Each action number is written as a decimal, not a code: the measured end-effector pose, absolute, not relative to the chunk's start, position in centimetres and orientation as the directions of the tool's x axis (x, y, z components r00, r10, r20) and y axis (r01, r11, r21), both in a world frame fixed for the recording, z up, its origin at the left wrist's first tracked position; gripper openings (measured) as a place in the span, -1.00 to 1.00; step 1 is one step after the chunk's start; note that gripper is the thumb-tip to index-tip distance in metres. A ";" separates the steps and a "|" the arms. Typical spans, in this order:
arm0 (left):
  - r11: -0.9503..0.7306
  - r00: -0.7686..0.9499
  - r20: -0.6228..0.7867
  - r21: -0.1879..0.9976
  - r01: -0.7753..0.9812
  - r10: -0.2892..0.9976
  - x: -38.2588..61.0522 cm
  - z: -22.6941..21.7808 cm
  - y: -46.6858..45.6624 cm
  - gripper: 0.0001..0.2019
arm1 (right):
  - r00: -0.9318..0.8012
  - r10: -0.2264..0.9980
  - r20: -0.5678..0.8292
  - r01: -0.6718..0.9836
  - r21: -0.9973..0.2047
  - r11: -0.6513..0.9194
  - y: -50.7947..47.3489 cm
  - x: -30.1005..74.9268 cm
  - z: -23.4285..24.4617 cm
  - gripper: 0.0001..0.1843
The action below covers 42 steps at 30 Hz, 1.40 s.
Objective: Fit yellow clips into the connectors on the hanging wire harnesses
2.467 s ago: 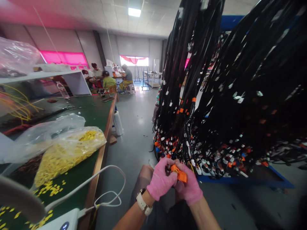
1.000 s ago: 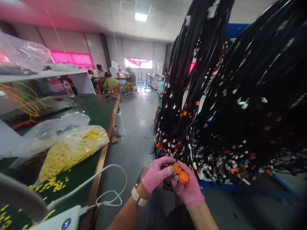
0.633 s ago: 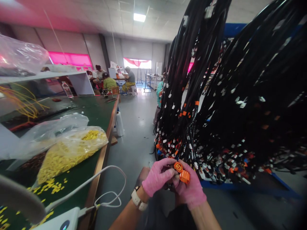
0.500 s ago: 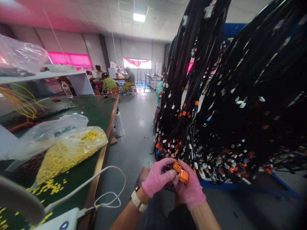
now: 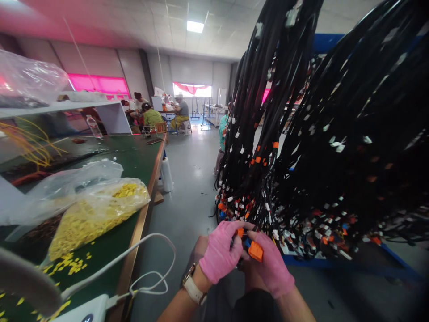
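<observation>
Both hands wear pink gloves and meet low in the head view, in front of the hanging cables. My left hand (image 5: 221, 251) is closed around an orange connector (image 5: 240, 232), most of it covered by the fingers. My right hand (image 5: 271, 263) is closed on a second, larger orange connector (image 5: 255, 252), whose boxy end faces me. A small blue part (image 5: 248, 242) shows between the two hands, beside the larger connector. The fingertips nearly touch, and what lies beneath them is hidden.
Thick bundles of black cables (image 5: 261, 112) with white tags hang at the right over a blue-framed rack (image 5: 395, 264). At the left, a green worktable (image 5: 134, 152) carries a bag of yellow pieces (image 5: 97, 219) and a white device (image 5: 87, 311) with a cable. Several people sit farther back.
My left hand has turned, so the first connector's yellow-lined face is out of sight. The two connectors are farther apart, and a blue part now shows between them.
</observation>
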<state>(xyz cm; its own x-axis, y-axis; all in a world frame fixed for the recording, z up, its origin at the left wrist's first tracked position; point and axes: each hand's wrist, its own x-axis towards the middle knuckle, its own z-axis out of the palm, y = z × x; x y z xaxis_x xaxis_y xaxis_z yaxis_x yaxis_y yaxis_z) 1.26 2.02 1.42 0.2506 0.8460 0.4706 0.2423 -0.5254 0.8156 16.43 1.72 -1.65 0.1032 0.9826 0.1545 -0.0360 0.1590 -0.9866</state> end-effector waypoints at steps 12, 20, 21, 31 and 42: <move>0.025 0.248 0.090 0.904 -0.426 0.965 0.9 -0.8 3.7 -0.58 | -0.028 0.996 -0.090 -0.358 -0.929 -0.094 1.2 14.5 1.7 -0.81; 0.137 0.355 0.075 0.834 -0.535 0.932 2.0 -2.0 3.3 -0.64 | -0.090 0.995 -0.047 -0.408 -0.910 -0.080 1.7 13.9 1.0 -0.80; 0.165 0.357 0.055 0.815 -0.555 0.932 2.1 -2.1 3.3 -0.64 | -0.062 0.996 -0.061 -0.408 -0.910 -0.081 1.7 13.9 0.8 -0.78; 0.412 0.403 -0.130 0.489 -0.769 0.906 2.8 -2.9 3.2 -0.65 | -0.005 0.991 -0.137 -0.405 -0.905 -0.127 1.2 13.0 1.4 -0.74; 0.392 0.390 -0.107 0.465 -0.794 0.915 3.3 -1.7 2.9 -0.63 | 0.010 0.995 -0.099 -0.340 -0.936 -0.089 1.2 13.1 1.8 -0.72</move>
